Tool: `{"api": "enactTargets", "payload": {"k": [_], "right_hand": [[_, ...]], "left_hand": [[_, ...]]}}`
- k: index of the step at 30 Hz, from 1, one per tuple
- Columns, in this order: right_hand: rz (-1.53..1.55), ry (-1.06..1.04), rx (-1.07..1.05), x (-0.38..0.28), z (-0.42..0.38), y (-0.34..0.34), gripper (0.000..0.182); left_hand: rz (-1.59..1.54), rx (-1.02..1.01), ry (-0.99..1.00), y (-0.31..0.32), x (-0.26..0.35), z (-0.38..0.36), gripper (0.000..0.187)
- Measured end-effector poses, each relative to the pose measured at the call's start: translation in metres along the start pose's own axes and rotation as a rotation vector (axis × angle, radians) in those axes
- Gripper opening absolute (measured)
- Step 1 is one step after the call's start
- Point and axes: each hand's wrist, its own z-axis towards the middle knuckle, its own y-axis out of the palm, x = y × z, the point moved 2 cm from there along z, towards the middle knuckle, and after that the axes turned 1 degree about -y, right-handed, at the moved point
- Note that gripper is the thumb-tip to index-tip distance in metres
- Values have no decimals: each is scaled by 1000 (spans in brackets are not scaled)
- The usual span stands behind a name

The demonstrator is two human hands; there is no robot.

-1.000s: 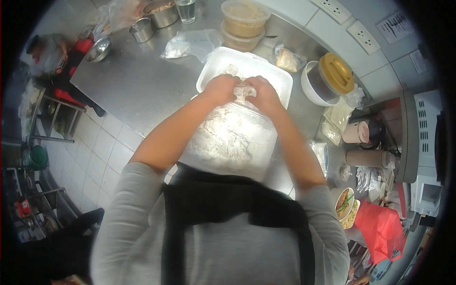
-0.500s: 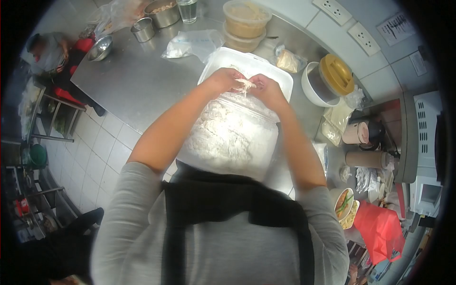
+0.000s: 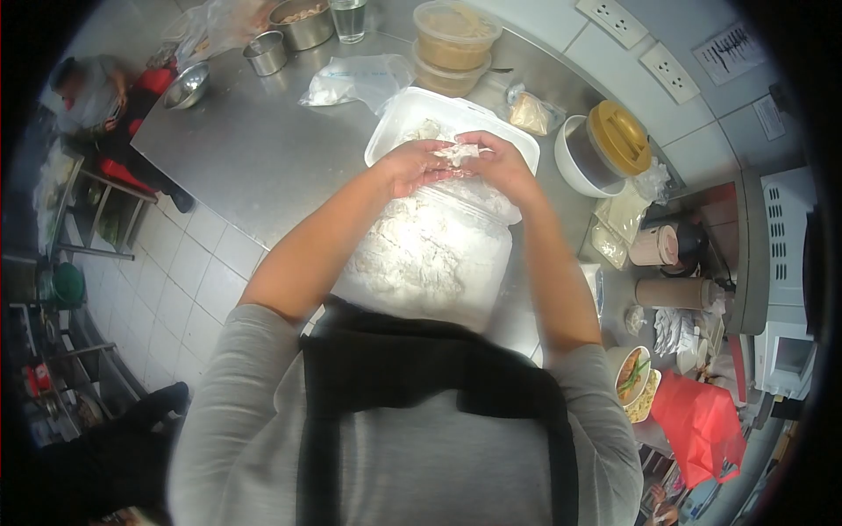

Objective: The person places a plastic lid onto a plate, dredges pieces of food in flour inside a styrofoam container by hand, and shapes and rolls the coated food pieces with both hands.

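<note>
Between my hands is a small, ragged flour-coated piece [image 3: 458, 153]; its kind cannot be made out under the white coating. My left hand [image 3: 414, 168] grips it from the left, fingers bent and dusted white. On the other side, my right hand [image 3: 502, 165] pinches it with thumb and fingers. Both hands are above the seam between a white lidded-style tray [image 3: 386, 131] and a tub of white flour [image 3: 412, 245] close to my body. More floury pieces lie in the tray, partly hidden by my hands.
Stacked plastic tubs [image 3: 456, 39], a plastic bag [image 3: 351, 83] and metal pots [image 3: 303, 24] stand at the back of the steel table [image 3: 254, 158]. A white bowl [image 3: 570, 162] with a gold-lidded jar is to the right. Another person [image 3: 96, 96] sits far left.
My hands have shifted their grip, and my right fingers have opened out around the piece. The piece looks more bunched up than the stretched shape before.
</note>
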Motion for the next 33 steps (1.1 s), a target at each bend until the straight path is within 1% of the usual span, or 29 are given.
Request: {"api": "enactTargets", "payload": {"k": [2,5,8,11,14,17,20,23,26,29,32,33], "right_hand": [[-179,-202,27,5,2,-1,31],[-308,-274,90,5,2,-2,27],[127,81,102,8,3,1,24],[-126,39,121,2,-2,5,22],[-258,-270,160,2,-7,8,20],[17,-179,154,13,-2,7,23],[-25,-225,129,19,1,9,22],[-15,-247,157,16,0,9,22],[-170,-299,192,6,-5,12,26],[191,-194,177,0,-12,10,35],[129,-84,203,19,-7,5,40],[134,-90,208,26,-6,7,40]], "left_hand": [[-29,10,-33,3,2,-5,42],[-10,5,-28,9,2,-13,44],[-22,2,7,9,-2,-14,46],[6,-26,45,9,-4,-12,46],[-17,7,39,6,-8,-10,44],[-92,-12,34,1,-6,-5,40],[-79,-37,38,3,-4,-5,33],[-68,7,74,6,-3,-8,29],[10,32,124,4,-6,-5,28],[22,5,190,0,-4,-4,30],[5,5,208,-2,-2,-5,33],[13,15,217,-1,-2,-5,34]]}}
